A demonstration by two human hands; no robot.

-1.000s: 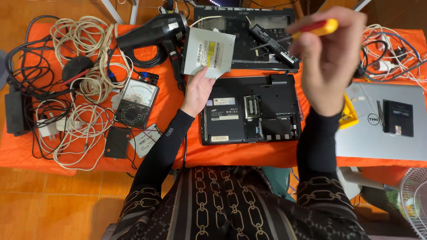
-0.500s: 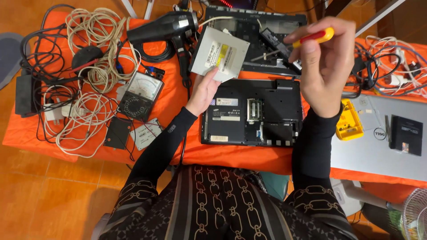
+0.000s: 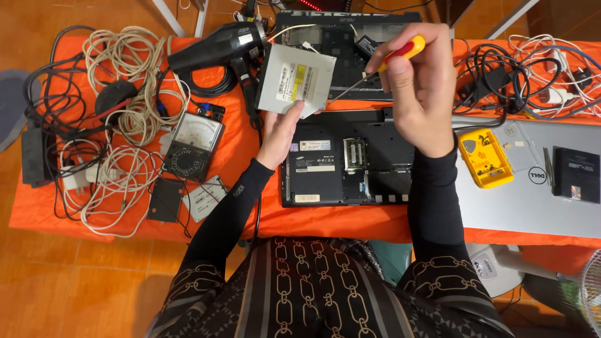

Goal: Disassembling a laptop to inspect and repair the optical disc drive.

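Note:
My left hand [image 3: 279,133] holds a flat silver optical drive [image 3: 295,80] by its near corner, lifted above the table. My right hand [image 3: 421,87] grips a screwdriver with a red and yellow handle [image 3: 403,50]; its thin shaft points left with the tip close to the drive's right edge. Below both hands lies a black laptop [image 3: 345,161] turned upside down with its bottom compartments exposed.
A black hair dryer [image 3: 216,46], an analog multimeter [image 3: 193,145], and tangled white and black cables [image 3: 119,119] fill the left of the orange table [image 3: 313,220]. A second opened laptop base [image 3: 341,44] lies at the back. A yellow screw box [image 3: 486,158] sits on a silver laptop [image 3: 532,194] at right.
The view has shifted so everything sits lower in frame. My left hand has kept the drive raised, and the screwdriver tip has come closer to the drive's edge.

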